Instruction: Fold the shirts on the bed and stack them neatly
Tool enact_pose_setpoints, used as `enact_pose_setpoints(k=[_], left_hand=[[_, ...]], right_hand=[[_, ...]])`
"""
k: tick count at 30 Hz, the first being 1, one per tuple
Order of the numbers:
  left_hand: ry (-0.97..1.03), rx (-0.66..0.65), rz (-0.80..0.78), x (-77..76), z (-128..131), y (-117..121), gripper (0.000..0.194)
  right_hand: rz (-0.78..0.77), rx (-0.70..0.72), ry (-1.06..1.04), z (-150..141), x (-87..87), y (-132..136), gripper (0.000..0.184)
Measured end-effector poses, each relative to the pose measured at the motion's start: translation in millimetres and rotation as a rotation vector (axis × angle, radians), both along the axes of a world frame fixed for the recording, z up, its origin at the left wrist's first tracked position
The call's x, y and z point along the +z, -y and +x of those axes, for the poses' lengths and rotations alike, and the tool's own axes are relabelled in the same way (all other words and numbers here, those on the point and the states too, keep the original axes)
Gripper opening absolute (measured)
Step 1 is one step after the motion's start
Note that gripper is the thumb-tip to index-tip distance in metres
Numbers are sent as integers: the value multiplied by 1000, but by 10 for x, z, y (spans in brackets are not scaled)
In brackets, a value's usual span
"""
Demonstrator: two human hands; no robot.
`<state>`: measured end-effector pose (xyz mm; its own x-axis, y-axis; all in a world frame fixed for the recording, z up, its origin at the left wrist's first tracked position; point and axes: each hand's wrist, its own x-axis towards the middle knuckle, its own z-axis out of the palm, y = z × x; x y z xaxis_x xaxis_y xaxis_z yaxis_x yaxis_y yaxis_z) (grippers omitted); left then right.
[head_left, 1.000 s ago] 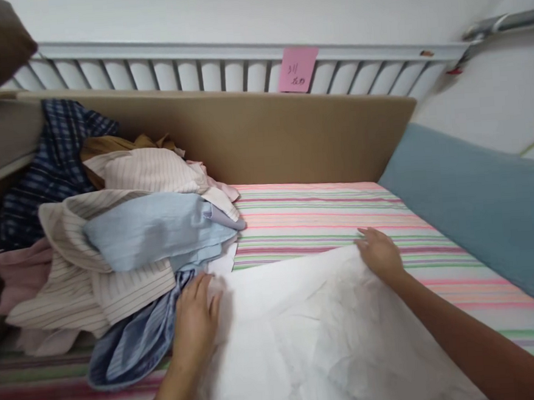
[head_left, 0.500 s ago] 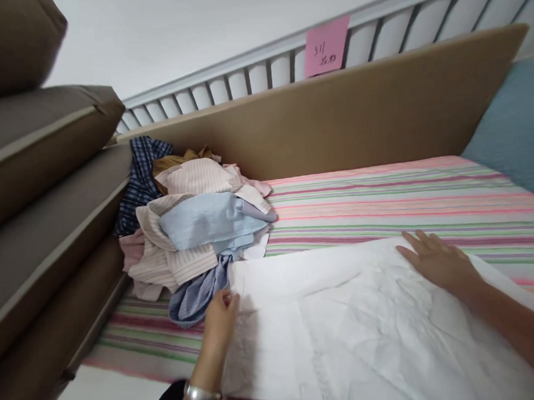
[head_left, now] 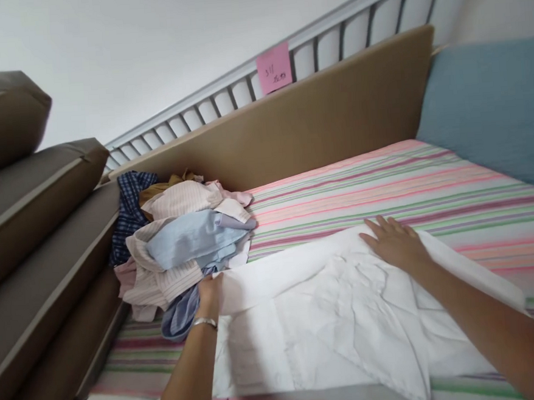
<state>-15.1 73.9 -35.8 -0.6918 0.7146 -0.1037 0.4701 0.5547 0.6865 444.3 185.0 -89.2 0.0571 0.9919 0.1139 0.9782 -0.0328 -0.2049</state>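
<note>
A wrinkled white garment lies spread over a striped sheet, with loose folds bunched across its middle. My left hand is closed on its far left corner; the fingertips are partly hidden. Flat on the garment's far edge rests my right hand, fingers spread and gripping nothing. Just beyond my left hand is a heap of clothes: a blue striped garment, a light blue one, a cream striped one and a dark plaid one.
Brown-grey cushions are stacked along the left. A tan board stands behind the striped sheet, before a white railing bearing a pink note. A blue-grey panel is at the far right.
The camera view has shifted and tilted. The garment's far edge looks more folded over toward me, and my left hand has closed further around its corner. My right hand still lies spread on the edge.
</note>
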Motion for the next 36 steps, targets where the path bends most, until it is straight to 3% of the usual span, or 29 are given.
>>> enact_pose_setpoints(k=[6, 15, 19, 22, 23, 25, 27, 29, 32, 34, 36], left_hand=[[-246, 89, 34, 14, -4, -114, 31], [-411, 54, -181, -93, 118, -221, 41], [-420, -7, -215, 62, 45, -152, 41], [-476, -43, -203, 260, 94, -60, 47], [-518, -70, -168, 325, 186, -29, 49], [-579, -246, -45, 424, 525, 27, 46], [-537, -599, 95, 447, 1032, 44, 44], [-507, -794, 119, 372, 1559, -10, 41], [-465, -866, 49, 140, 1965, -169, 47], [-476, -864, -38, -15, 1828, -217, 52], [-555, -825, -92, -133, 1415, -168, 54]], right_hand=[[118, -21, 31, -9, 2, 37, 55], [158, -14, 101, 6, -15, 49, 54], [162, 0, 78, 40, -31, 22, 54], [129, -15, 31, 46, 92, 22, 54], [140, -37, 22, 25, 160, 32, 55], [217, -43, 29, -67, 302, 73, 55], [277, 90, 49, -218, 399, 132, 52], [233, 316, 60, -385, 398, 193, 49], [122, 501, 78, -560, 219, 254, 49], [118, 493, 89, -602, 73, 269, 51], [129, 463, 90, -602, -12, 277, 52]])
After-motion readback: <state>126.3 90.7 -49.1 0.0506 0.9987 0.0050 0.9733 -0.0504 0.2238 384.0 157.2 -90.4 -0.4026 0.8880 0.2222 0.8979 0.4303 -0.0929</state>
